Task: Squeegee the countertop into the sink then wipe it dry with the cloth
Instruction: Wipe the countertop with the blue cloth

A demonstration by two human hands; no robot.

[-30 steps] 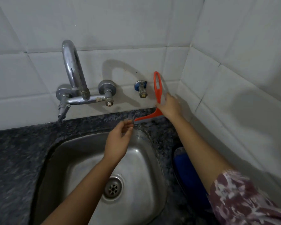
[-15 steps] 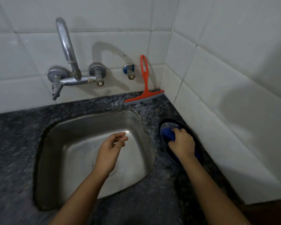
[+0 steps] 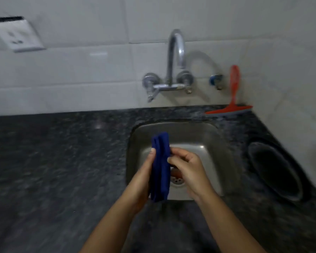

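A dark blue cloth, folded into a narrow strip, hangs upright between both hands over the steel sink. My left hand holds its left side, thumb on the upper edge. My right hand pinches its right side with curled fingers. The orange squeegee leans against the back wall tiles in the right corner, its blade on the dark granite countertop. Nobody touches the squeegee.
A chrome tap juts from the wall above the sink. A black oval dish lies on the counter right of the sink, close to the side wall. A white wall socket sits high at left.
My right hand let go of the squeegee against the wall, took the blue cloth from the black dish and brought it over the sink. My left hand now holds the cloth too.
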